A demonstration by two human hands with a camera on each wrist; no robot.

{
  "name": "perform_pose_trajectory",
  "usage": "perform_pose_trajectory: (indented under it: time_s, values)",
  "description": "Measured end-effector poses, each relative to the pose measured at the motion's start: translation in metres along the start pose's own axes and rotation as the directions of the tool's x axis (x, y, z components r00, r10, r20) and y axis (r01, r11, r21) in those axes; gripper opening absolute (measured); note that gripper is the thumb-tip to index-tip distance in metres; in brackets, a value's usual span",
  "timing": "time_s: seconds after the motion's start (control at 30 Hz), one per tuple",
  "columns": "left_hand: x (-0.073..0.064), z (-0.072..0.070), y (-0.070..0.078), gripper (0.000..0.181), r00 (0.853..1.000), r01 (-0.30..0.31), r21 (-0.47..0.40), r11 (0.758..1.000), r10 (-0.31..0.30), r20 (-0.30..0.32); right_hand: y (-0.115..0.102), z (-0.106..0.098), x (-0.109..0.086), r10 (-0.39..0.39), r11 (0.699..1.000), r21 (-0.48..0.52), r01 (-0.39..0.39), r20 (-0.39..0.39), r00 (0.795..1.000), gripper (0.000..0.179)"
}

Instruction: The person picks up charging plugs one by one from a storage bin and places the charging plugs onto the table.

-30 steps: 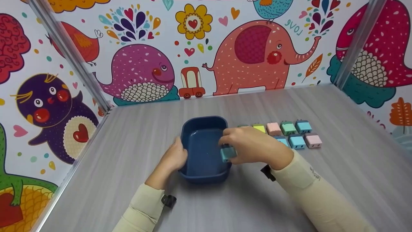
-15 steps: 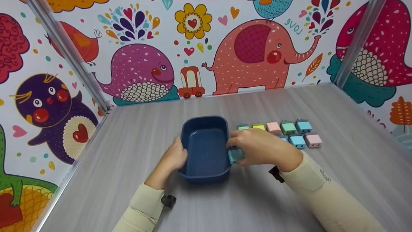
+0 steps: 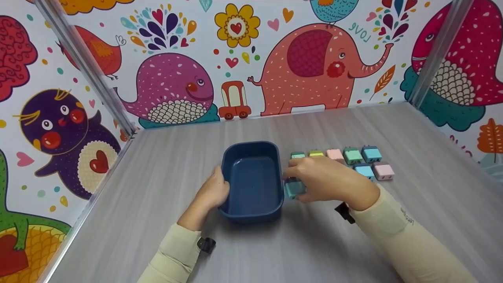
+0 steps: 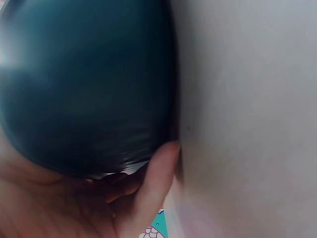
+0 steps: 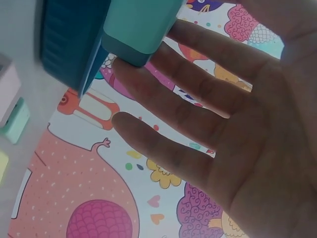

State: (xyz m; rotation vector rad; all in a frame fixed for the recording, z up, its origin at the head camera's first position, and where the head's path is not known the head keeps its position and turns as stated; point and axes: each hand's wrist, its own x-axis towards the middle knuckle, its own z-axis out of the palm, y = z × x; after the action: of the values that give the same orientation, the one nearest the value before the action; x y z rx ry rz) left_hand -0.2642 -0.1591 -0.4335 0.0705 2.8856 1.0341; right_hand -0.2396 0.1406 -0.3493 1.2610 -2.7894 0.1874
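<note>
A deep blue plastic bin point(image 3: 251, 214) stands on the table with nothing visible inside it. My left hand point(image 3: 213, 191) grips its left wall; in the left wrist view, the bin's dark outer side point(image 4: 94, 89) lies against that hand point(image 4: 64, 203). Just right of the bin, my right hand point(image 3: 328, 179) pinches a teal USB wall charger point(image 3: 294, 189) above the table. The right wrist view has this charger point(image 5: 141, 25) at the fingertips of the right hand point(image 5: 237, 124), the lower fingers spread apart. The thumb's contact is cut off there.
Behind the right hand, several pastel USB wall chargers stand in two rows, including a green one point(image 3: 353, 156), a blue one point(image 3: 364, 172) and a pink one point(image 3: 383, 171). The hand hides part of the front row. A cartoon-printed wall point(image 3: 243, 59) closes off the table's back.
My right hand has moved rightward with the teal charger, from over the bin's right side to just outside its right rim. The left hand and the bin have stayed put.
</note>
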Motion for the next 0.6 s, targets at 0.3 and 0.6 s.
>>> perform_pose_trajectory:
  time_s: [0.3, 0.6]
  values:
    - [0.0, 0.0, -0.003, 0.063, 1.0, 0.017, -0.007, 1.0, -0.017, 0.009, 0.011, 0.01, -0.005, 0.128, 0.991, 0.027, -0.132, 0.126, 0.984, 0.048]
    - [0.001, 0.0, -0.001, 0.06, 1.0, 0.012, 0.003, 1.0, -0.012, 0.003, 0.021, 0.022, -0.003, 0.137, 0.988, 0.038, -0.148, 0.213, 0.967, 0.04]
